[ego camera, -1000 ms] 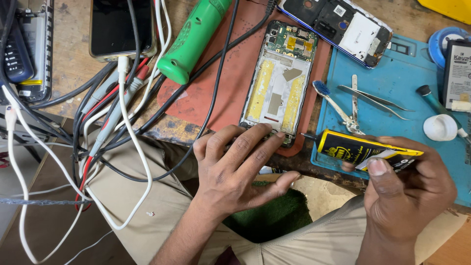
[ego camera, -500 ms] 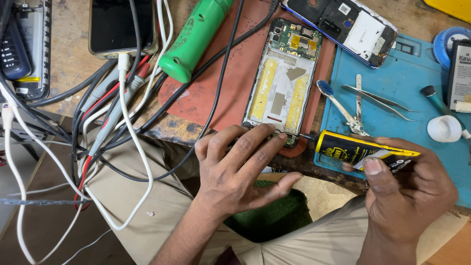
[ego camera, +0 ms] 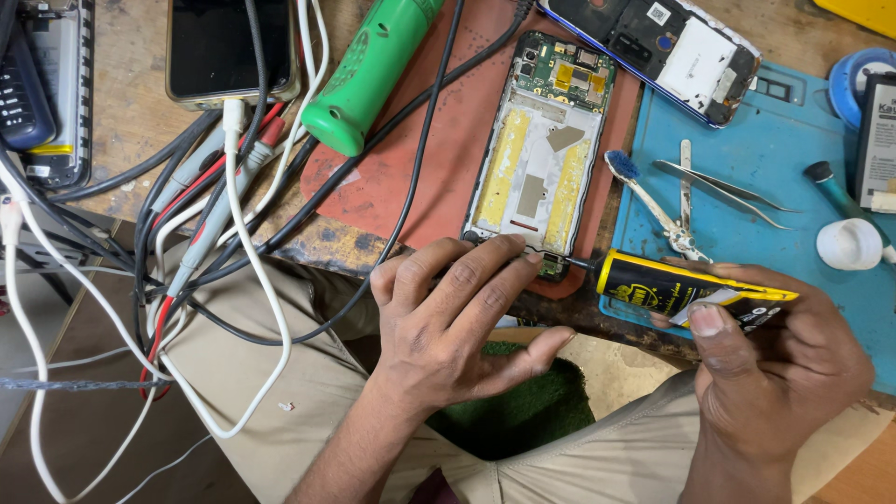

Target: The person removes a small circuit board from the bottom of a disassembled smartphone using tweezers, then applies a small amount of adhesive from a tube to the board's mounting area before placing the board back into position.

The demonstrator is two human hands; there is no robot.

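Two hands: flat frame (ego camera: 543, 154), (squeezed) glue tube (ego camera: 686, 291)

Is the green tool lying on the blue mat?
No, the green tool lies across the red mat and the wooden bench, while the blue mat sits far off to the side, holding tweezers.

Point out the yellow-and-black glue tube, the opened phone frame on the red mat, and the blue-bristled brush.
Yellow-and-black glue tube (ego camera: 667, 287): head view, on its printed body.
Opened phone frame (ego camera: 541, 154): head view, on the silver middle plate.
Blue-bristled brush (ego camera: 623, 166): head view, on the bristle head.
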